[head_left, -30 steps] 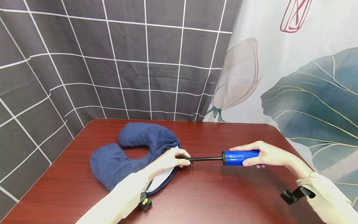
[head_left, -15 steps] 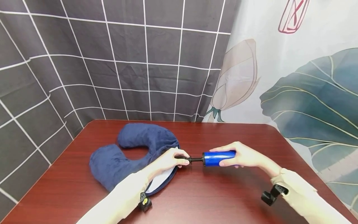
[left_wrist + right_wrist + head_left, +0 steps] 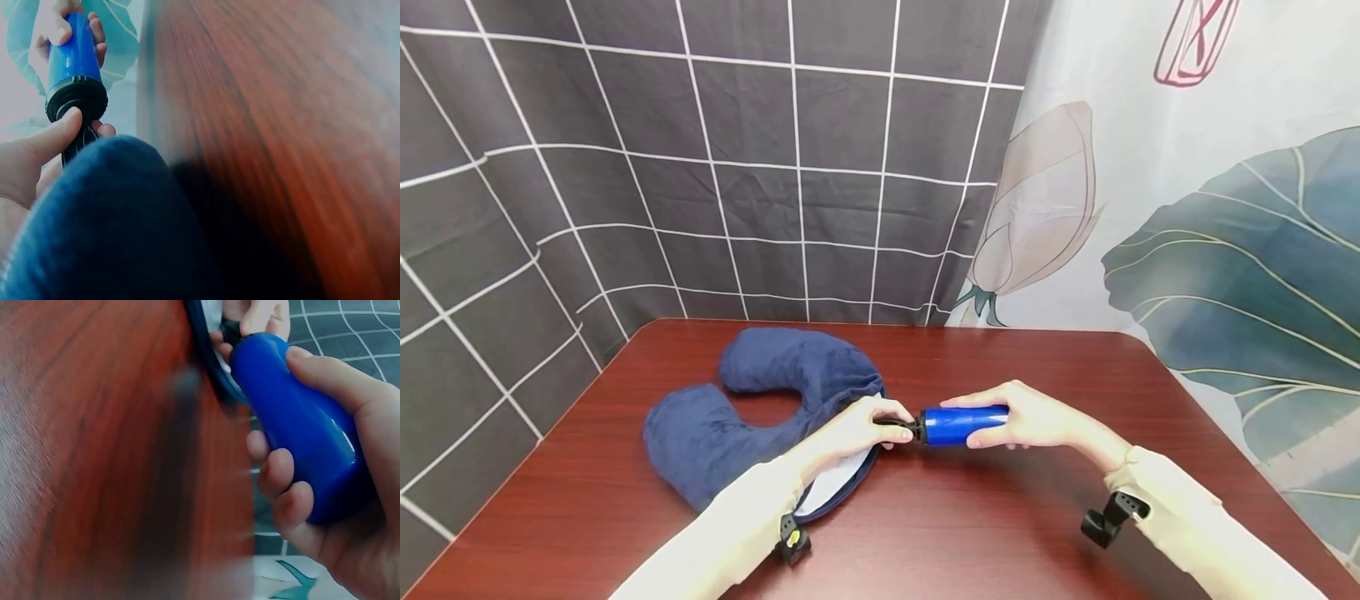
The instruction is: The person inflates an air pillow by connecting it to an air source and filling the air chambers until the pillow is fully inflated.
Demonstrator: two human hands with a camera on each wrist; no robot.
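Note:
A hand pump with a blue barrel (image 3: pixel 962 426) lies level between my two hands. My right hand (image 3: pixel 1037 417) grips the barrel, thumb on one side and fingers curled round the other, as the right wrist view shows. With thumb and fingers my left hand (image 3: pixel 861 425) pinches the pump's black end piece (image 3: pixel 78 137), right against the barrel; no rod shows between them. Beside that hand lies a navy U-shaped neck pillow (image 3: pixel 820 367), its cover parted along the outer edge over a white inner part (image 3: pixel 835 483). Whether the black end joins the pillow is hidden.
The pillow and both arms are over a red-brown wooden table (image 3: pixel 970 533). A dark grid-patterned curtain (image 3: pixel 737 200) hangs behind and to the left. At the right hangs a pale curtain (image 3: pixel 1120 167) with flower and leaf prints.
My right hand has moved left with the blue barrel, which has slid over the black rod up to the end piece. My left hand and the pillow have stayed in place.

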